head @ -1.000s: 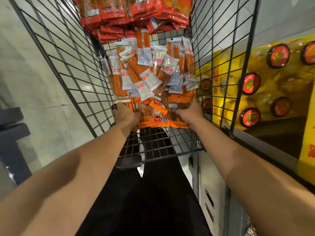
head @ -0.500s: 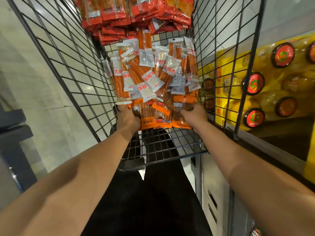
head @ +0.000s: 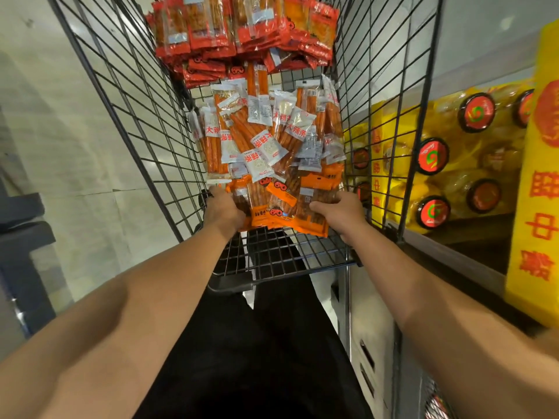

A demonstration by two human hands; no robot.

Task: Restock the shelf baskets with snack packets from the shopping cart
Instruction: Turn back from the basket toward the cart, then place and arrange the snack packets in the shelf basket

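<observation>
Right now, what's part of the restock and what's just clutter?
Job: black wire shopping cart; orange-ended snack packets in both hands' grip, left hand, right hand; white-labelled stick packets; red packets.
Clutter: yellow red-capped bottles; yellow sign.

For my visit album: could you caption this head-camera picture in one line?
Left hand and right hand gather orange snack packets at the near end of a wire shopping cart.

Black wire cart [head: 127, 95] holds three packet heaps: orange packets [head: 282, 204] nearest, white-labelled stick packets [head: 266, 131] mid, red packets [head: 242, 28] far end.
</observation>
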